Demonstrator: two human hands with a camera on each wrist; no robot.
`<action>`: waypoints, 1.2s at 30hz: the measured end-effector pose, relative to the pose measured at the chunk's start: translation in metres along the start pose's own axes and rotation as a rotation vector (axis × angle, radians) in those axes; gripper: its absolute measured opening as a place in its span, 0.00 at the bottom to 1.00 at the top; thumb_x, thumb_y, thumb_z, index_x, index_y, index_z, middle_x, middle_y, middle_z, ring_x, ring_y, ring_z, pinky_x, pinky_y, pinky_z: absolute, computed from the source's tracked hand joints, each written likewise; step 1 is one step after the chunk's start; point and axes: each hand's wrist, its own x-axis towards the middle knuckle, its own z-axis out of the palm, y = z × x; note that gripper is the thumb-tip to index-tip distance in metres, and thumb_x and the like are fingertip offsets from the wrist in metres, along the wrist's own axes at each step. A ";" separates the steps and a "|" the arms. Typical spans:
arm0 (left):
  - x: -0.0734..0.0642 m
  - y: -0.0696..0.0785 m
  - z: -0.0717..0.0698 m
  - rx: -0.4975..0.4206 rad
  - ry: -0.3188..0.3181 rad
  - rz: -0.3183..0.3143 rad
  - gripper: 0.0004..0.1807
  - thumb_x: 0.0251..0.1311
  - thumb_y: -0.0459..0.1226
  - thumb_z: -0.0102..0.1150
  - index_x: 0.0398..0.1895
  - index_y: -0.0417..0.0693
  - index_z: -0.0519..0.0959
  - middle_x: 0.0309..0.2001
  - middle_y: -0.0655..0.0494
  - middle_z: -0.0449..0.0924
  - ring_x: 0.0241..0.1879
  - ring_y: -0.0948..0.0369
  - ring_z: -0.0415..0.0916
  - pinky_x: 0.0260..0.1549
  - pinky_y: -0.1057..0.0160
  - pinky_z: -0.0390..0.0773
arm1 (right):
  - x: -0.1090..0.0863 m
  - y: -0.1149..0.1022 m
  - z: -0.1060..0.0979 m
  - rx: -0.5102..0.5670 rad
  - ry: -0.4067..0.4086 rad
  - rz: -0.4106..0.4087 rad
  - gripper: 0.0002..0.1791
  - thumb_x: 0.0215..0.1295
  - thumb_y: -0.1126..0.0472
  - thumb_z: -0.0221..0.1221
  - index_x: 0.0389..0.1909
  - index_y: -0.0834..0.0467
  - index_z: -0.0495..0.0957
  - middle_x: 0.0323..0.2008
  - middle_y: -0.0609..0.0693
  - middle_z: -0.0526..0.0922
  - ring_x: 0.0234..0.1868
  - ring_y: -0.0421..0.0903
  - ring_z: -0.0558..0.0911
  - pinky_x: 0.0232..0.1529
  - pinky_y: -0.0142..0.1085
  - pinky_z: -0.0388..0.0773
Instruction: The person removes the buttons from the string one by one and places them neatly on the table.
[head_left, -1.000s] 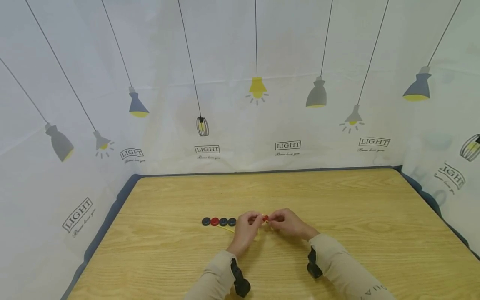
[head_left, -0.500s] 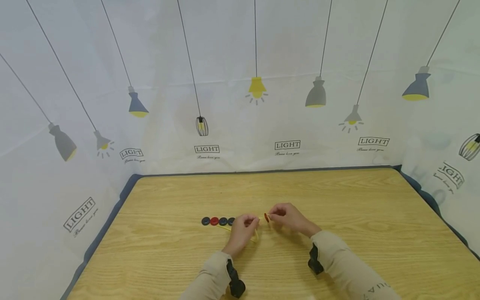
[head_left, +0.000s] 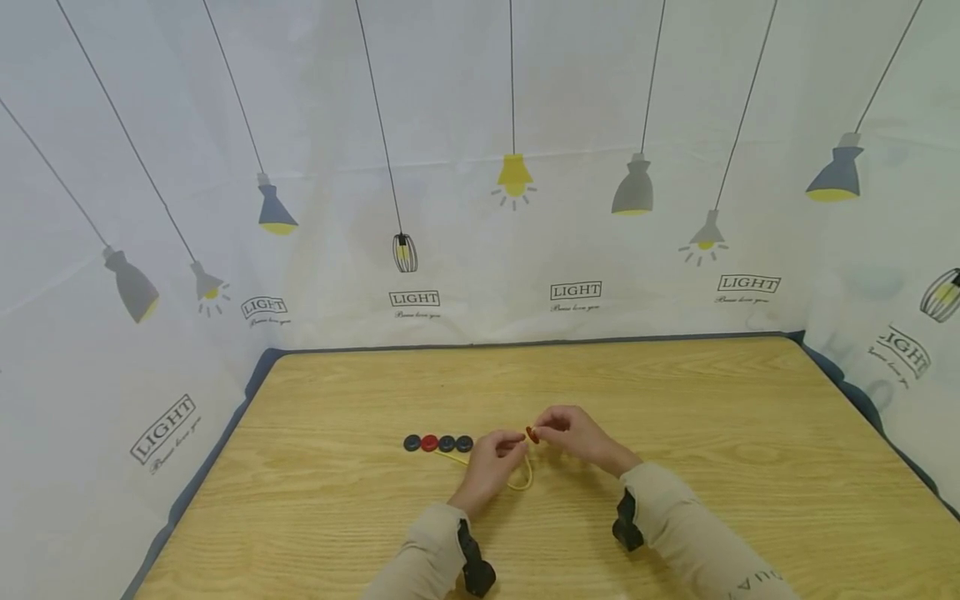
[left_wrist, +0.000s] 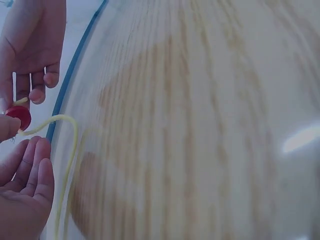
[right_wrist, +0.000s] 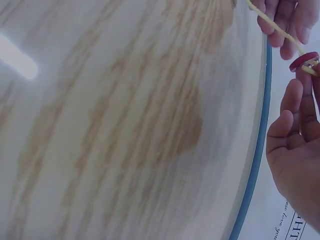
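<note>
A red button (head_left: 532, 434) is held up over the wooden table, with a yellow cord (left_wrist: 75, 137) running through it. My right hand (head_left: 577, 435) pinches the button; the cord also shows at its fingertips in the right wrist view. Close on the left is my left hand (head_left: 489, 471), its thumb and index finger parted. In the left wrist view one of its fingertips overlaps the button's face (left_wrist: 20, 116) and seems to touch it. From the button the cord hangs in a loop down to the table, partly hidden behind my left hand.
Left of my hands, three dark buttons (head_left: 447, 443) and another red button (head_left: 429, 443) lie in a row on the table (head_left: 637, 383). The cord's far end (head_left: 450, 457) lies just below them. A pale cloth wall (head_left: 465, 208) rises behind the table edge.
My left hand has drawn away from the button, pulling the cord, then come back and let the cord go. The loop now hangs right of that hand. My right hand has kept the button.
</note>
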 end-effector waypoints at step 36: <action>-0.012 0.035 0.001 -0.141 -0.022 0.038 0.16 0.59 0.30 0.53 0.48 0.27 0.71 0.43 0.35 0.74 0.44 0.44 0.73 0.44 0.54 0.73 | 0.007 0.036 0.003 0.025 0.004 0.038 0.10 0.64 0.62 0.53 0.38 0.66 0.76 0.36 0.55 0.79 0.38 0.52 0.77 0.36 0.38 0.73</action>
